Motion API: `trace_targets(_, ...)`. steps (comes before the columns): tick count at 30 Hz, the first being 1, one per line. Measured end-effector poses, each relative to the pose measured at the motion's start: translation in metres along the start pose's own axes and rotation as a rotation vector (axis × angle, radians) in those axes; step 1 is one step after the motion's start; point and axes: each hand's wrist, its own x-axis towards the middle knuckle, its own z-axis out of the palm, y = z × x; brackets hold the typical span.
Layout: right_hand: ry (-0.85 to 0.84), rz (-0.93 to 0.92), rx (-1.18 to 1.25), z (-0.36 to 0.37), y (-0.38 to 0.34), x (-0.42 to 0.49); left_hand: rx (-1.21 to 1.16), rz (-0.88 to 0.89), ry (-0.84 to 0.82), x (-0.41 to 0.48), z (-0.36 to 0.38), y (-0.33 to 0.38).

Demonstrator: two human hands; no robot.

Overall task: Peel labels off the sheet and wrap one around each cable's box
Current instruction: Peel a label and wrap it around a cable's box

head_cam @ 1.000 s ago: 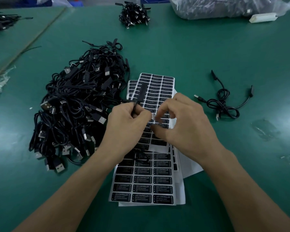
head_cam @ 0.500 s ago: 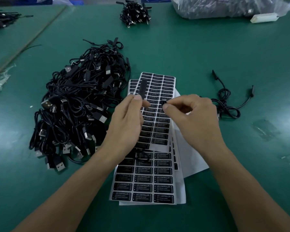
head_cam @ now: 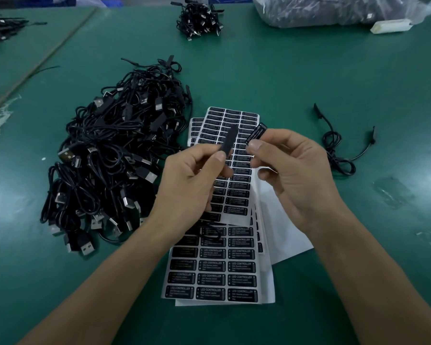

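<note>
1 head-worn camera is looking forward and down across the green table through a wide-angle lens. It is sitting close over the left hand and right hand, which are filling the centre of the frame, with both forearms entering from the bottom corners. It is near enough that the print on the label pinched in the right hand is showing legibly, while the box pinched in the left is blurring. The label sheets are lying directly below, the cable pile left, a single cable right, and a plastic bag along the top edge.
</note>
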Motion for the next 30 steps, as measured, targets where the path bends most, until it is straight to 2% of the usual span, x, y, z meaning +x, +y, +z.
trace_targets(8, -0.032, -0.004, 0.015, -0.001, 0.003, 0.001, -0.2, -0.162, 0.021, 0.001, -0.003, 0.011)
trace_targets(12, -0.036, 0.002, 0.037, -0.001, 0.002, 0.002, -0.223, -0.202, -0.031, 0.002, -0.005, 0.012)
trace_targets(18, -0.008, 0.006, 0.034, -0.001, -0.001, 0.001, -0.332, -0.243, -0.023, 0.008, -0.012, 0.013)
trace_targets(23, -0.022, 0.024, 0.037, -0.001, -0.003, -0.001, -0.305, -0.249, 0.056, 0.009, -0.011, 0.005)
trace_targets(30, -0.002, 0.033, 0.029, 0.002, -0.003, -0.001, -0.162, -0.146, 0.115, 0.006, -0.005, 0.0)
